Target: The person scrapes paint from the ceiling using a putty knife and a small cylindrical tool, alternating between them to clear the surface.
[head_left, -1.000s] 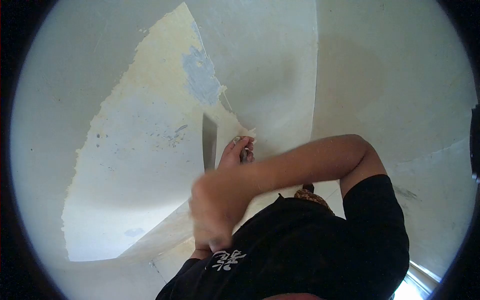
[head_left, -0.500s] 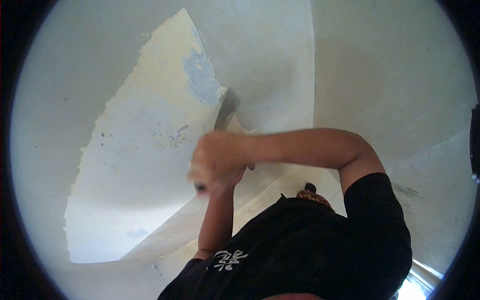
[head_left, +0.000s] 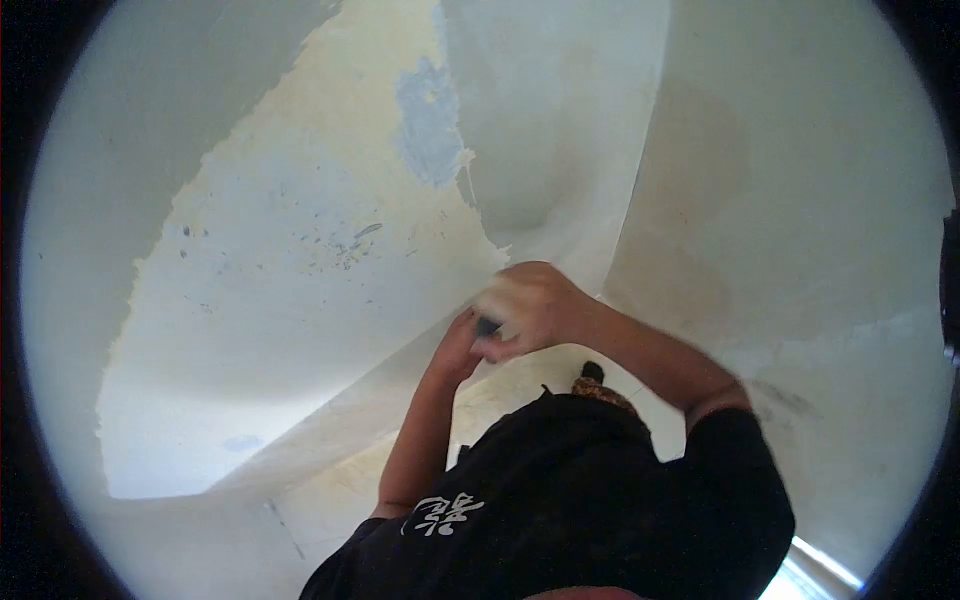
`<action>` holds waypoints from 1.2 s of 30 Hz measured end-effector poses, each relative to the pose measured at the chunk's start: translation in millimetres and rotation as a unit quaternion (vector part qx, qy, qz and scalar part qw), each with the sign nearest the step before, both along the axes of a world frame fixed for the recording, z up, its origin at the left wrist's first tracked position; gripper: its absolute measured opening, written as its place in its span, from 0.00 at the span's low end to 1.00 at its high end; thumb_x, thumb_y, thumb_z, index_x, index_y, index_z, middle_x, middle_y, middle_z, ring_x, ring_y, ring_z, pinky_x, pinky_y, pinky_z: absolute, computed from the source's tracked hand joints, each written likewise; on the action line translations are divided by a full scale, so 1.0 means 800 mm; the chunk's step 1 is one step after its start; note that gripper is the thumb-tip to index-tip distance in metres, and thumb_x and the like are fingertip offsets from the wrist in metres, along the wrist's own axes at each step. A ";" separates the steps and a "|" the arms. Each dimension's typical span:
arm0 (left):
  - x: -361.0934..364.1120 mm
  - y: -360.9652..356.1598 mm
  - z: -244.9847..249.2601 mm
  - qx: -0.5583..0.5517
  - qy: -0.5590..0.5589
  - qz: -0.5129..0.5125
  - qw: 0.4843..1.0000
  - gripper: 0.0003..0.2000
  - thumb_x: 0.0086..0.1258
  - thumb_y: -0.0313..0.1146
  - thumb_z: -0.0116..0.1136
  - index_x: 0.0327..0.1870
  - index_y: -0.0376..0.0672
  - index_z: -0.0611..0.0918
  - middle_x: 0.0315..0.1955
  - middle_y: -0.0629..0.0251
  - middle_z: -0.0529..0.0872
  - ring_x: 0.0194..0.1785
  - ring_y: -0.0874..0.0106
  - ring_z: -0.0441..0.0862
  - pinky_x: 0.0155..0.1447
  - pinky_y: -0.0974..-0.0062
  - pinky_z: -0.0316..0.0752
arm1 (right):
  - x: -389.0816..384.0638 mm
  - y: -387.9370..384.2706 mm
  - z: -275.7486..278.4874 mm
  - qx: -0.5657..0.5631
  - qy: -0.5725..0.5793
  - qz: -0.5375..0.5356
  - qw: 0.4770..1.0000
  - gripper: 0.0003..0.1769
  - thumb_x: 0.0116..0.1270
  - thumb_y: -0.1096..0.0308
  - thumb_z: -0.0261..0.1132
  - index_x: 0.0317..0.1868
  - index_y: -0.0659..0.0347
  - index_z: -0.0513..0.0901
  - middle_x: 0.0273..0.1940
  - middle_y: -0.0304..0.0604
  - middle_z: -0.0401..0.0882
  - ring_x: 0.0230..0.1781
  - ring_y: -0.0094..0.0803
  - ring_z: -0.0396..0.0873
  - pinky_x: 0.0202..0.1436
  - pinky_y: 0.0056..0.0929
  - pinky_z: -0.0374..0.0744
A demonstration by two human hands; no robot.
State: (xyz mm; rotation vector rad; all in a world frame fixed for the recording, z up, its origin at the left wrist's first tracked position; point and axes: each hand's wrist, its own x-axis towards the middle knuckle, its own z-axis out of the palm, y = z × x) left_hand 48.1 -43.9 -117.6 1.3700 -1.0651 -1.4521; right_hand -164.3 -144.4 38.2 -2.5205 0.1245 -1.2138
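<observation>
A scraper is in my hands, low against the wall. Only its dark handle [head_left: 487, 328] shows now; the blade is hidden. My right hand [head_left: 535, 305], blurred by motion, is closed round the handle. Just below and to its left, my left hand [head_left: 457, 347] is closed at the handle too, its fingers partly hidden. Beyond the hands is a pale scraped patch [head_left: 270, 310] of wall with ragged edges and dark specks. A bluish-grey spot [head_left: 428, 125] shows near its upper right edge, beside the grey coating [head_left: 545, 130].
A wall corner [head_left: 640, 170] runs down on the right, where a second wall [head_left: 800, 220] meets the first. A pale floor [head_left: 340, 480] lies under the patch. My foot [head_left: 593, 372] stands close to the wall's base. Bright light [head_left: 820, 570] enters at lower right.
My hands have moved down and to the right along the wall with the scraper. Its blade, visible before against the coating's edge, is now hidden. The view has shifted slightly.
</observation>
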 end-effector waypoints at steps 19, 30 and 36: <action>-0.055 -0.017 0.142 0.028 0.084 0.063 0.994 0.18 0.75 0.39 0.55 0.58 0.36 0.72 0.39 0.63 0.79 0.41 0.71 0.80 0.49 0.68 0.78 | -0.198 0.023 -0.073 0.628 -0.227 -0.211 0.714 0.16 0.64 0.73 0.62 0.52 0.66 0.74 0.32 0.43 0.80 0.36 0.33 0.82 0.44 0.32 0.79; -0.057 -0.001 0.178 -0.016 0.118 0.044 0.992 0.20 0.73 0.33 0.57 0.63 0.39 0.71 0.50 0.64 0.78 0.56 0.70 0.76 0.56 0.65 0.76 | -0.057 0.090 -0.002 0.687 -0.079 -0.082 0.718 0.20 0.78 0.63 0.48 0.65 0.60 0.65 0.28 0.37 0.69 0.23 0.22 0.68 0.27 0.23 0.69; -0.064 0.003 0.220 -0.045 0.192 0.096 0.976 0.19 0.77 0.37 0.48 0.65 0.40 0.68 0.53 0.61 0.78 0.51 0.66 0.79 0.53 0.62 0.78 | -0.032 0.072 0.028 0.600 -0.094 -0.096 0.789 0.23 0.79 0.57 0.49 0.67 0.59 0.66 0.24 0.34 0.69 0.22 0.21 0.68 0.27 0.24 0.71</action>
